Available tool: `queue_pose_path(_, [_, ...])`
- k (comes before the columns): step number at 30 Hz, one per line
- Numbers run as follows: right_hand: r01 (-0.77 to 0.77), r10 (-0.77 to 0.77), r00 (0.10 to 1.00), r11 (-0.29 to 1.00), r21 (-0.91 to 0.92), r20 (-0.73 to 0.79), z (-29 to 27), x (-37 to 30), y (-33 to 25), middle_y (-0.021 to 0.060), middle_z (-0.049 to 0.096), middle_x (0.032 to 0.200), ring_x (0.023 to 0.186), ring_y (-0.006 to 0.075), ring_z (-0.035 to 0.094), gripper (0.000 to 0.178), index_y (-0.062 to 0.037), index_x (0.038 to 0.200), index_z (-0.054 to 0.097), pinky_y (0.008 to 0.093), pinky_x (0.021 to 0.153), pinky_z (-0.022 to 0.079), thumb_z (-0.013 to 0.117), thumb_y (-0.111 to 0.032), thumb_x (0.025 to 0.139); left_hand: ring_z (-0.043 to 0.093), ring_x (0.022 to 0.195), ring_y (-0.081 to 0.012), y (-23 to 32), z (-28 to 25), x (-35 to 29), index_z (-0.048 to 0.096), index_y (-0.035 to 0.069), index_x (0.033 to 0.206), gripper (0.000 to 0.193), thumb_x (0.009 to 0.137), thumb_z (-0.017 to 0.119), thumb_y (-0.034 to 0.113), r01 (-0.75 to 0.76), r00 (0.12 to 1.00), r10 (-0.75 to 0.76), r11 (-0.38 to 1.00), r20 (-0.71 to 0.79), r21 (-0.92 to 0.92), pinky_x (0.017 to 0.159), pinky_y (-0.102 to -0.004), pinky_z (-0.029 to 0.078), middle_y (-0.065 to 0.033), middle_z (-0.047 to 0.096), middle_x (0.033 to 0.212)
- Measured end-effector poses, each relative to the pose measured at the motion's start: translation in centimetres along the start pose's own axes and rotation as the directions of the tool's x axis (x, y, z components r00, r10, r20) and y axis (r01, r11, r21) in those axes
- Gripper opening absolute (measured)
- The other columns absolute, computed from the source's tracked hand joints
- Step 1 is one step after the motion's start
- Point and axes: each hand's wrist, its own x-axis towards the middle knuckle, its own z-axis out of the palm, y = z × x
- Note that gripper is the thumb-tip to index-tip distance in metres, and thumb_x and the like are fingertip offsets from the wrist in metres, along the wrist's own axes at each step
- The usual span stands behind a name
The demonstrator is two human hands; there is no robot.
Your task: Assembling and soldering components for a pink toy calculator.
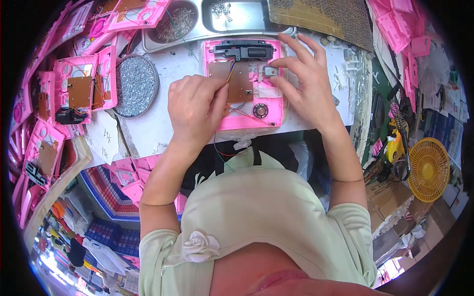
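A pink plastic housing (242, 122) lies before me on the table, with a brown circuit board (240, 89), a black mechanism (244, 51) along its far edge and a round speaker (260, 110) at near right. My left hand (195, 106) is closed over the housing's left side. Coloured wires (231, 70) run to its fingers, but what they pinch is hidden. Thumb and index finger of my right hand (308, 81) grip a small silver box-shaped part (270, 71) at the board's right edge; its other fingers stretch over the housing's far right corner.
Left of the housing stands a round dish of small metal screws (136, 85). A metal tray (197, 30) with small parts lies beyond. More pink housings (81, 91) crowd the left side, and pink pieces (395, 24) the far right. A yellow basket (428, 170) sits at right.
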Motion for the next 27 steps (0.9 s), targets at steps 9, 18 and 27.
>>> queue_pose_path(9, [-0.032,0.033,0.996,0.999,-0.009,0.078,-0.1,0.2,0.4,0.0121,0.058,0.146,0.139,0.0409,0.04,0.024,-0.0097,0.101,0.077,0.0498,0.116,0.034,0.08,-0.016,0.078,0.058,0.071,-0.0203,-1.3,-0.6,-0.1,0.068,0.012,0.09,0.022,0.074,0.083,0.007,-0.151,0.988,0.152,0.988,-0.035,0.018,0.075,-0.0366,0.04,-0.0005,0.061,0.076])
queue_pose_path(18, [0.156,-0.162,0.982,0.986,-0.063,-0.094,-0.3,2.5,-2.8,0.0081,0.056,0.145,0.139,0.0427,0.04,0.024,-0.0137,0.094,0.075,0.052,0.111,0.038,0.082,-0.015,0.072,0.058,0.07,-0.0203,-1.4,-2.3,0.3,0.067,0.011,0.092,0.024,0.074,0.083,0.006,-0.16,0.987,0.16,0.987,0.013,-0.001,0.076,-0.0369,0.04,-0.0005,0.061,0.077])
queue_pose_path(27, [0.376,-0.378,0.925,0.924,-0.067,-0.027,3.2,5.6,-3.6,0.0053,0.065,0.138,0.139,0.0393,0.044,0.014,-0.0088,0.079,0.072,0.0445,0.105,0.047,0.082,-0.006,0.07,0.06,0.073,-0.022,-2.3,-3.0,0.3,0.066,0.011,0.099,0.029,0.074,0.082,0.009,-0.126,0.992,0.126,0.992,0.023,0.005,0.076,-0.0376,0.04,-0.0023,0.063,0.081])
